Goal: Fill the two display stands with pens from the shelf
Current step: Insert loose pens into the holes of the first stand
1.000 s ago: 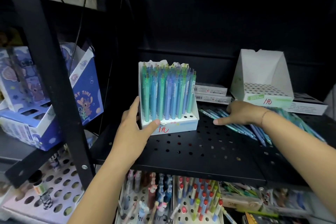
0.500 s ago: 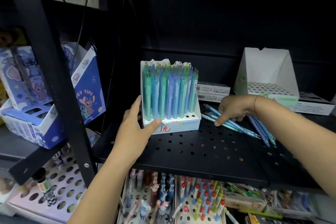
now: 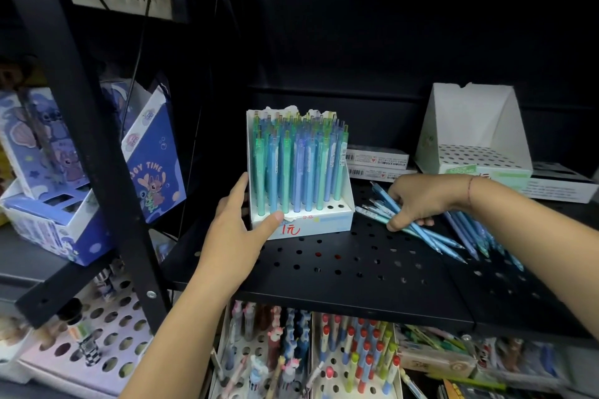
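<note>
Since half a second earlier, the right grip [image 3: 421, 201] had drawn closer to the full pen stand [image 3: 324, 227] and curled its fingers round a bunch of blue pens [image 3: 382, 201], just right of the stand's front corner. The left grip [image 3: 240, 230] stayed at the stand's front-left corner, uncurled, with the thumb straight across the front wall and the fingers along the left side. The stand stood upright on the black perforated shelf [image 3: 324, 272], packed with blue and green pens [image 3: 291, 172]. Loose pens [image 3: 463, 233] lay farther right of it, and an empty white stand [image 3: 473, 139] sat well to its right, behind them.
</note>
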